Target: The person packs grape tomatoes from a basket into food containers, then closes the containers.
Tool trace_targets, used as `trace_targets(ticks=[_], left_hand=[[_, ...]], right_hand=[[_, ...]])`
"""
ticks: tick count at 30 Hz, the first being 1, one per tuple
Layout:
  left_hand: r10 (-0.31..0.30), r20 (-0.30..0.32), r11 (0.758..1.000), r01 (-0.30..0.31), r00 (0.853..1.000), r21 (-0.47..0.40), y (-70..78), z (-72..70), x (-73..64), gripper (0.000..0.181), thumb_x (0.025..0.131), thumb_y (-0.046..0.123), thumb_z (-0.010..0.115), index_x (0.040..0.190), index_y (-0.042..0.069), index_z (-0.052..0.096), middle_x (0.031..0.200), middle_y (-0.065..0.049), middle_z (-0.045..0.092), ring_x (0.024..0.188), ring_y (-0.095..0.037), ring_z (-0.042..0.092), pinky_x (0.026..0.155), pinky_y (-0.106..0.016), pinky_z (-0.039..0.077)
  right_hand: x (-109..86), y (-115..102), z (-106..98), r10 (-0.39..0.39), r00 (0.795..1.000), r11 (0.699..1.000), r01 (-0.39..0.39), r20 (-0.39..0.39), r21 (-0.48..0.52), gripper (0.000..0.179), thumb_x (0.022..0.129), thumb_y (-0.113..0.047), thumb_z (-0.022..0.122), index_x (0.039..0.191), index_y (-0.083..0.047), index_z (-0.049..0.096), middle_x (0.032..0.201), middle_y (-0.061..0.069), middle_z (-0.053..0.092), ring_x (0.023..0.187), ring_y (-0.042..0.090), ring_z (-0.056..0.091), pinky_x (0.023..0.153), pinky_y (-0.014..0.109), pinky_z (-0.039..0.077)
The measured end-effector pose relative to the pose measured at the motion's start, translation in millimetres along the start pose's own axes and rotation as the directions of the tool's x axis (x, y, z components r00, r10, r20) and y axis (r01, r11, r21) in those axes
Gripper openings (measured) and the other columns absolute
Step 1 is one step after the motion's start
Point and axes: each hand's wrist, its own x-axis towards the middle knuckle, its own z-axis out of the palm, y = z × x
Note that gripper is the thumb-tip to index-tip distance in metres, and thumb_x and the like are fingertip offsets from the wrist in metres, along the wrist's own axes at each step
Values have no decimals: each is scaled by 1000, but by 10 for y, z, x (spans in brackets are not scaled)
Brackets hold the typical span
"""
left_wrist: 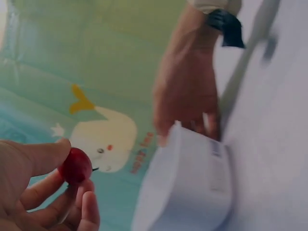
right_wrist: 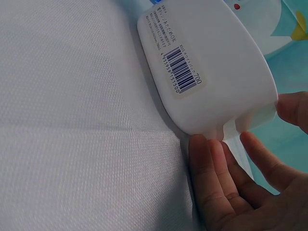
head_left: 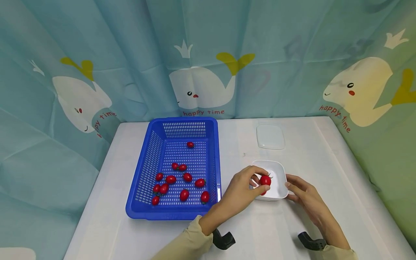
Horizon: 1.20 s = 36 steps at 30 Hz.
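My left hand (head_left: 241, 186) pinches a cherry tomato (head_left: 265, 180) between thumb and fingers, over a white plastic container (head_left: 278, 180). The left wrist view shows this tomato (left_wrist: 75, 166) with its thin green stem. Below it, partly hidden by my fingers, more red shows inside the container. My right hand (head_left: 303, 195) grips the container's right side, thumb at the rim and fingers against the wall. A barcode label (right_wrist: 183, 70) on that wall faces the right wrist camera. Several cherry tomatoes (head_left: 184, 195) lie in a blue plastic basket (head_left: 136, 195) on the left.
A translucent lid (head_left: 270, 137) lies flat on the white-covered table (head_left: 312, 144), behind the container. The blue basket's tall rim stands left of my left forearm. Around the table hangs a blue-green curtain (head_left: 136, 54) with whale prints. Each wrist wears a black mount (head_left: 223, 241).
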Motion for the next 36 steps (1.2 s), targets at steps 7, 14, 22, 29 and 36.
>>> trace_targets(ticks=[7,14,22,29,36], left_hand=[[74,-7,982,-71,997,176,-83,157,113,30,93,17,79,122,15,71,111,2,74,96,-5,65,83,-12,51],[90,-12,963,-84,996,255,-103,366,126,27,93,16,79,118,16,71,103,4,73,87,-5,61,75,-5,42],[161,-33,901,-133,986,413,-259,521,189,24,91,17,80,114,16,73,103,6,73,89,-3,57,80,-7,41],[215,139,825,-256,967,503,-345,546,311,25,96,19,76,120,16,74,117,5,75,106,-9,66,97,-13,47],[217,226,754,-310,950,579,-367,570,385,25,95,16,76,120,17,75,115,6,75,103,-8,67,96,-13,48]], right_hand=[[-32,-8,4,12,1000,1000,-12,-7,-8,61,107,-30,59,153,6,39,120,-26,59,106,-5,65,88,19,59],[-40,1,-9,-1,1000,1000,1,4,-4,60,108,-29,57,152,7,39,119,-26,62,105,-3,67,87,19,59],[-37,2,-5,-5,1000,1000,5,2,27,55,107,-26,59,149,6,44,118,-25,64,105,-2,67,87,20,60],[-43,13,-15,-29,999,997,27,21,73,48,107,-22,58,147,3,47,121,-22,65,106,0,68,87,21,60],[-39,22,-23,-39,999,995,36,31,95,48,107,-19,58,147,4,47,122,-21,65,108,0,67,88,22,60]])
